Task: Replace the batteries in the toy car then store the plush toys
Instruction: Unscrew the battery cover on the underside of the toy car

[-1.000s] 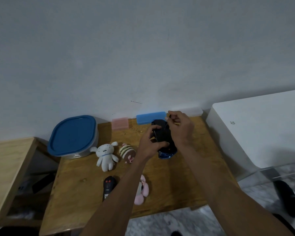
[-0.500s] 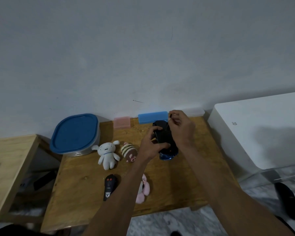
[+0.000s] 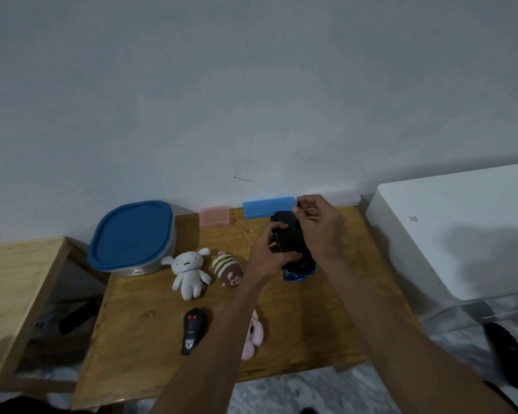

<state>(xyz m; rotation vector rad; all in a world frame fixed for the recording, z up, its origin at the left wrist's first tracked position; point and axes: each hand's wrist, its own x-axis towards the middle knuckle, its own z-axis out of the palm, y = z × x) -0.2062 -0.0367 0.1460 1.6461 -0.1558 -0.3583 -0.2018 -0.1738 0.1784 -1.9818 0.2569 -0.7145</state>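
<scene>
We grip the toy car [image 3: 292, 243] in our left hand [image 3: 266, 258]; our right hand [image 3: 320, 228] pinches at its top. Our left forearm covers part of the pink plush [image 3: 256, 336], beside the remote [image 3: 193, 330].

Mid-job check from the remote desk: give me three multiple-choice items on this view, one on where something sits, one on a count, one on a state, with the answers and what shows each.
1. Where is the black remote control?
A. On the white cabinet
B. On the wooden table, nearer the person than the white plush
C. Inside the container

2. How many plush toys show on the table?
A. One
B. Three
C. Five

3. What is the state of the blue-lidded container?
A. Lid on
B. Lid off beside it
C. Tipped on its side

Answers:
1. B, it lies on the wood in front of the white plush.
2. B, the white plush, a striped plush and a pink plush partly behind the left forearm.
3. A, the blue lid covers its top.
</scene>
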